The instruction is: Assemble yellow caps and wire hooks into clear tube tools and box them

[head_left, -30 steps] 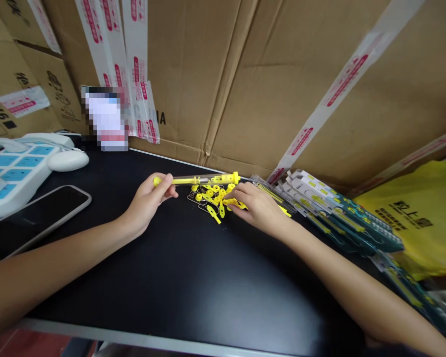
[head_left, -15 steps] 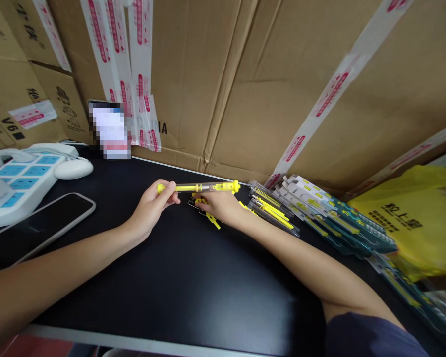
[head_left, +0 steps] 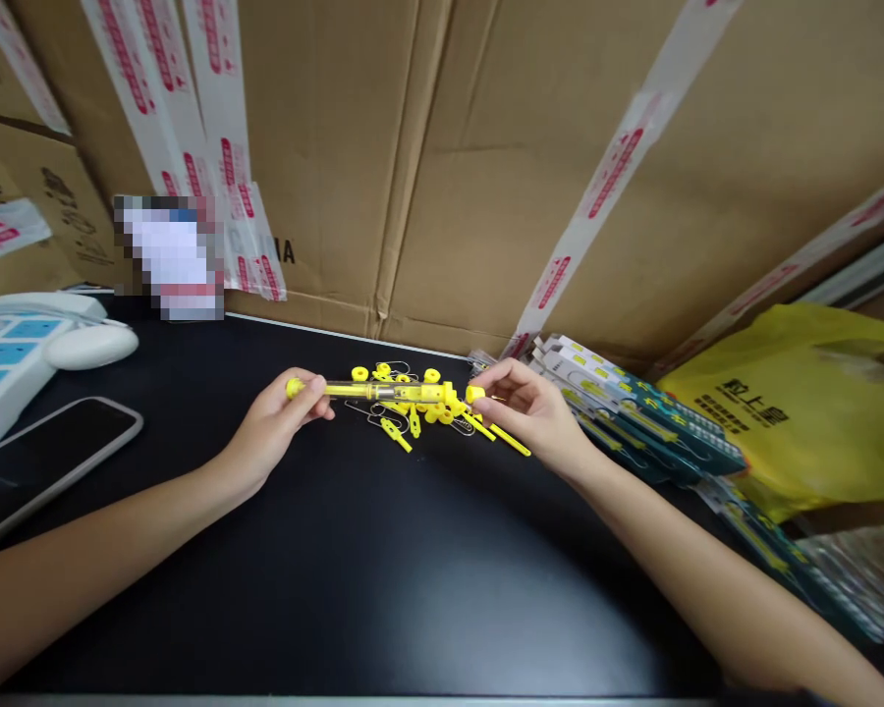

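My left hand [head_left: 291,407] is closed round the yellow left end of a slim clear tube [head_left: 372,392]. Yellow parts and a short metal piece show inside the tube, which lies nearly level above the table. My right hand [head_left: 534,412] pinches a small yellow cap [head_left: 475,394], from which a thin wire or pin seems to stick out. A small gap separates the cap from the tube's yellow right end [head_left: 448,395]. Below and behind the tube lie loose yellow pieces [head_left: 392,432] and thin wire hooks [head_left: 463,426]. Near my right hand is a yellow rod [head_left: 511,440].
Packaged yellow tools [head_left: 634,407] on printed cards are stacked at the right, beside a yellow plastic bag [head_left: 796,403]. A phone [head_left: 51,462] and a power strip [head_left: 15,344] lie left on the black table [head_left: 383,570]. Taped cardboard [head_left: 324,147] stands behind.
My right hand has moved right, from behind the tube to past its right end, and now shows a yellow cap. The loose pieces are uncovered. The view has shifted right.
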A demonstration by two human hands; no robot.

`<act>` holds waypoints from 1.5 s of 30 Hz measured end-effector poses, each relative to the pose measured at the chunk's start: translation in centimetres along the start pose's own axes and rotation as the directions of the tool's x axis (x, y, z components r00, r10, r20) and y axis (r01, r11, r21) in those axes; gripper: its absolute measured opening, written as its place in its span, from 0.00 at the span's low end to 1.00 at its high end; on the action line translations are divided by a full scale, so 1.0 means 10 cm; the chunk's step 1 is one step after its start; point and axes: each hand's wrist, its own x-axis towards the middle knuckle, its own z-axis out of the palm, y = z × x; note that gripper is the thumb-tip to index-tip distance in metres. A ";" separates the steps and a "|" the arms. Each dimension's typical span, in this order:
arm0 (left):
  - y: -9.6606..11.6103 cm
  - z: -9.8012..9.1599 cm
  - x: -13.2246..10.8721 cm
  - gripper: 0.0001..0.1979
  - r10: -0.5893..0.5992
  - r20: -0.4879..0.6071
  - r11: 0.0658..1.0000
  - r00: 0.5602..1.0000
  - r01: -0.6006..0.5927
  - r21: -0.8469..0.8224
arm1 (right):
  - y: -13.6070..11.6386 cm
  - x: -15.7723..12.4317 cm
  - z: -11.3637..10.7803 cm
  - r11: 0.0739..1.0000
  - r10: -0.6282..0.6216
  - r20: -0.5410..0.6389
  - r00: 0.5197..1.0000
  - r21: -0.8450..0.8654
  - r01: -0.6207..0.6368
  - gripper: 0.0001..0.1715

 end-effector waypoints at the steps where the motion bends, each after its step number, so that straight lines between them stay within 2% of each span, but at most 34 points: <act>1: 0.01 0.01 0.00 0.17 0.000 0.006 1.000 1.000 0.000 0.013 | -0.01 0.00 0.00 1.000 -0.007 0.009 1.000 0.003 0.007 0.13; 12: 0.01 0.04 0.00 0.14 0.018 0.010 0.996 1.000 -0.019 0.092 | 0.03 -0.02 0.06 1.000 -0.018 0.108 0.994 -0.012 0.020 0.12; 24: 0.00 0.03 0.00 0.14 0.042 0.009 0.992 0.999 -0.043 0.117 | 0.04 -0.04 0.13 0.997 0.054 0.069 0.996 0.052 -0.058 0.16; 38: -0.02 0.01 0.01 0.13 0.051 0.017 0.989 0.999 -0.053 0.142 | 0.09 -0.07 0.14 0.993 0.087 0.142 0.986 0.064 -0.097 0.14; 45: 0.01 0.02 0.00 0.14 0.045 -0.005 0.988 0.999 -0.044 0.147 | 0.07 -0.08 0.13 0.992 0.106 0.129 0.986 0.062 -0.114 0.15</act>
